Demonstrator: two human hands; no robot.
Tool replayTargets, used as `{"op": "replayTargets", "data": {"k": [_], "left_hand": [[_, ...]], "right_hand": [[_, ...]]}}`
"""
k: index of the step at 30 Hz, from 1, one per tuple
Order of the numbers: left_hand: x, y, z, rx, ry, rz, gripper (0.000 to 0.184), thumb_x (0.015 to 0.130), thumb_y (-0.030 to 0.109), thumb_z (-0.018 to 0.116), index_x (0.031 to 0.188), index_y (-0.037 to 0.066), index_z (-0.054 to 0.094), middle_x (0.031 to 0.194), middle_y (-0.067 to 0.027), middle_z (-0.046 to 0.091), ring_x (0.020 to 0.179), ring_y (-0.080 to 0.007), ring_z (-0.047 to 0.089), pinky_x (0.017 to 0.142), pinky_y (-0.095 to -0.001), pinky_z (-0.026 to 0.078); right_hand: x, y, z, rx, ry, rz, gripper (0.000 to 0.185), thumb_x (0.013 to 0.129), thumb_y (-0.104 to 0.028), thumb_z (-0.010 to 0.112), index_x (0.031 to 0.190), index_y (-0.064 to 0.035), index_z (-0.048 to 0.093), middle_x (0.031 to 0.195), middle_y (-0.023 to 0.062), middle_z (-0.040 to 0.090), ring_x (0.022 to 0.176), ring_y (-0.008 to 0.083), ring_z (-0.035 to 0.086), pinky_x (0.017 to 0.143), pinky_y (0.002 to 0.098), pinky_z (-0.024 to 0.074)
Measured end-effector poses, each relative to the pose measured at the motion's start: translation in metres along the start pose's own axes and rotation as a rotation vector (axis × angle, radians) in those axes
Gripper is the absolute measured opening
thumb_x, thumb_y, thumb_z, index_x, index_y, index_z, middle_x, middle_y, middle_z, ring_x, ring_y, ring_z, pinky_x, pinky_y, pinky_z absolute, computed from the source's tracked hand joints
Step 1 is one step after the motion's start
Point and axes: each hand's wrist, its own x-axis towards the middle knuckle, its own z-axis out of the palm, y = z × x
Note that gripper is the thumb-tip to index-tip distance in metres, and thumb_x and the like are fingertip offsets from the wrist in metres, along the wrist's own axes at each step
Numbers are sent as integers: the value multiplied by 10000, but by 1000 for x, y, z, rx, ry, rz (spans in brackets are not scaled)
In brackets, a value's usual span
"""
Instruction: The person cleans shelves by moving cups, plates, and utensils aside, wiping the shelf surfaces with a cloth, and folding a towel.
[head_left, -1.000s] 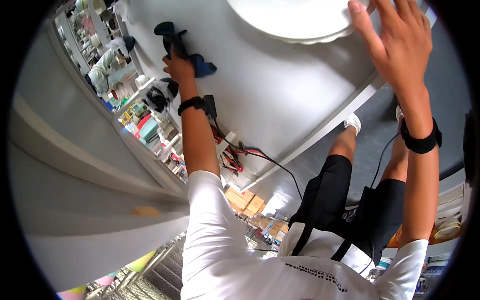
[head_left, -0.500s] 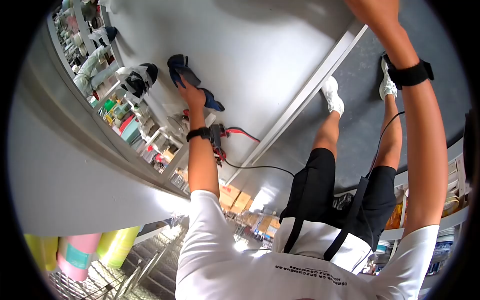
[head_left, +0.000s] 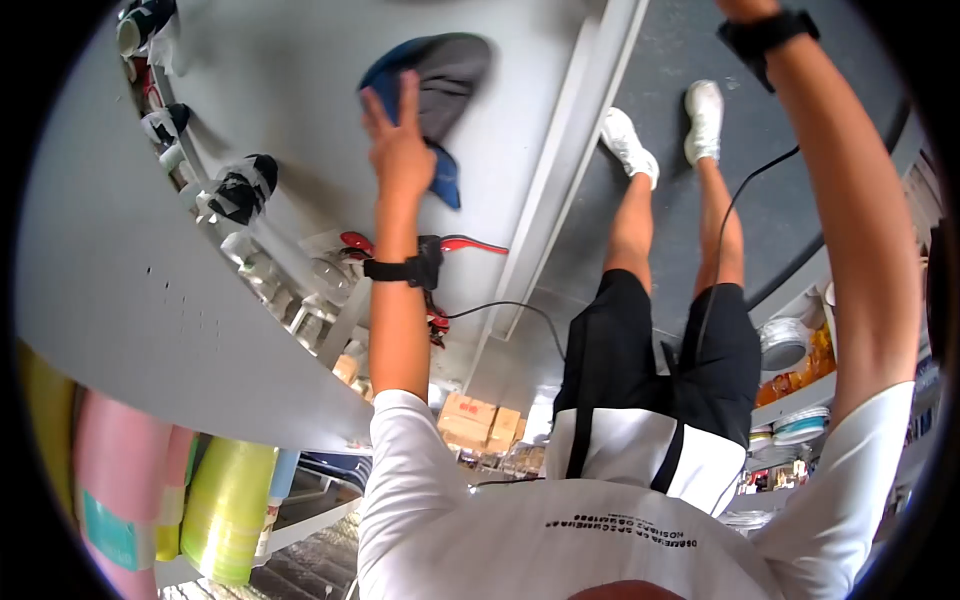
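A blue-and-grey cloth thing, cap-like in shape [head_left: 452,82], lies against my left hand [head_left: 402,150] above a pale grey surface [head_left: 290,60]. Two fingers of that hand stretch over its blue part, and a blue flap hangs below my palm. The thing is slightly blurred, and my thumb is hidden. Only a sliver of my right hand [head_left: 748,8] shows at the top edge, over the grey floor. Its fingers are outside the picture. Both wrists wear black straps.
A red-and-black object [head_left: 472,244] lies near my left wrist, with a black cable [head_left: 510,304] beside it. A black item wrapped in clear plastic [head_left: 245,190] stands at left. Cardboard boxes [head_left: 470,420], stacked plastic cups [head_left: 228,510] and stocked shelves [head_left: 795,395] surround me.
My left hand has moved up in view with the blue-and-grey thing, which now looks broader and spread out. My right hand has slid almost out of view. The camera view has shifted.
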Motion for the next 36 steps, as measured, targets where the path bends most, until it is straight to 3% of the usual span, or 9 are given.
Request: {"op": "replayTargets", "data": {"k": [4,6,12,17,23,27,29,32,36], "left_hand": [[15,-70,28,-52,107,-529,1094,775,5,664,1580,310,-10,1582,-352,49,1420,-551,228,1095,-501,393],[26,-63,24,-15,65,-507,1073,788,8,645,1578,235,-46,1565,-384,40,1419,-567,203,1125,-510,340],[2,0,38,25,92,-150,1008,752,-13,609,1543,-33,-15,1490,-489,47,1358,-696,96,1180,-604,98],[-24,110,12,-139,136,108,746,782,-33,626,1458,203,418,1479,-289,321,1216,-521,435,913,-561,510],[-3,28,3,12,352,-102,517,811,247,740,1298,176,581,1342,-208,492,1199,-422,499,936,-505,501],[27,-73,16,94,231,-372,533,847,356,735,1299,116,587,1282,-223,554,1194,-414,517,958,-487,480],[49,-84,16,-143,544,37,612,844,356,738,1346,69,535,1286,-234,569,1228,-421,507,979,-494,461],[75,-26,6,-538,556,50,677,848,344,736,1402,61,470,1397,-258,496,1307,-437,457,1047,-470,419],[112,70,14,-351,422,194,688,854,207,725,1448,62,410,1540,-263,323,1455,-435,250,1153,-564,254]], "right_hand": [[-78,-14,-43,-77,-106,-45,357,918,-197,557,1236,-42,506,1336,224,529,1206,403,523,1018,513,433],[-112,-9,-39,-51,-35,35,344,779,54,633,1110,-34,603,1222,160,620,1105,358,577,946,404,457],[-256,-51,-53,29,-111,340,305,766,29,612,1067,-13,592,1181,160,593,1077,368,548,940,439,442],[-296,-92,-87,15,-180,468,263,784,35,594,1044,-5,592,1127,156,595,1043,354,550,914,428,450],[-253,-91,-90,62,-248,326,333,734,80,589,1043,-44,607,1072,142,590,974,349,564,834,421,482],[-213,-81,-70,-40,-417,174,468,777,10,579,1232,-101,586,1307,114,567,1208,324,528,1012,445,413],[-173,-101,-40,-108,-470,-4,574,748,70,580,1288,-123,547,1378,89,527,1277,293,483,1048,440,389],[-145,-125,-19,-112,-433,-102,513,813,-27,609,1311,-124,533,1447,67,485,1337,254,457,1044,430,392],[-132,-138,-1,-74,-373,-41,554,821,-28,605,1355,-124,496,1485,71,453,1376,260,424,1088,443,365]]}}
